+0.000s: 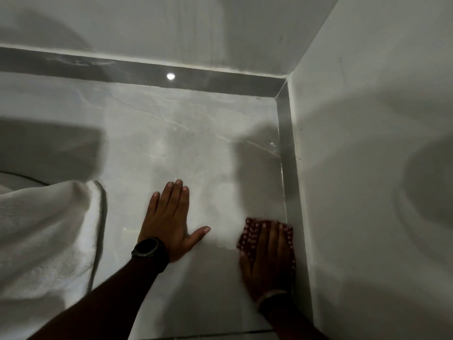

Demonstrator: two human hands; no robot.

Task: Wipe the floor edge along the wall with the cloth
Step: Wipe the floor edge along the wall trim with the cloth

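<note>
A dark red cloth [252,233] with pale dots lies on the glossy grey floor [186,133], right against the dark skirting strip [286,153] at the foot of the right wall [367,168]. My right hand [266,256] presses flat on top of the cloth, fingers pointing away from me, slightly blurred. My left hand [171,217] rests palm down on the bare floor to the left of it, fingers spread, with a black watch [147,246] on the wrist.
A second dark skirting strip [122,67] runs along the far wall and meets the right one in the corner [284,87]. White fabric [44,236] hangs or lies bunched at the lower left. A lamp's reflection [170,76] shines on the far strip.
</note>
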